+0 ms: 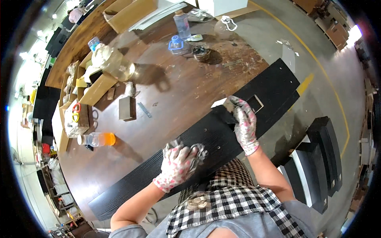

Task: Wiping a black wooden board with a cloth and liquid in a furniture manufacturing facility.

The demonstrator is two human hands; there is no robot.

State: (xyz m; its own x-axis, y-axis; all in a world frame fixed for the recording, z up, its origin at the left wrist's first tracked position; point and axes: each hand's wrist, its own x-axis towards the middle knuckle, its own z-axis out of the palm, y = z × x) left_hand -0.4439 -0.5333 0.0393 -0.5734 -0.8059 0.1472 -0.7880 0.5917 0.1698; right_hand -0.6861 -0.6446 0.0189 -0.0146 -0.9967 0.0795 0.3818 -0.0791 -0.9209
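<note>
A long black board [131,189] with a visible wood grain lies slantwise along the near edge of the table. Both my hands wear white gloves with pink spots. Over the middle of the board, my left hand [176,164] is closed round a crumpled grey rag [201,154]. My right hand [244,123] grips a small block [225,106], pale on top with a black face, beside a rectangular cutout [256,103] in the board. Its underside is hidden, so I cannot tell whether the block touches the board. Small round holes dot the board's surface.
On the brown table [170,107] stand an orange-filled bottle [101,139], a dark block [127,108], a cluttered cardboard box [99,86], a blue-handled jug [177,46] and a string-filled pot [201,52]. Curved black panels [317,158] stand on the floor at right.
</note>
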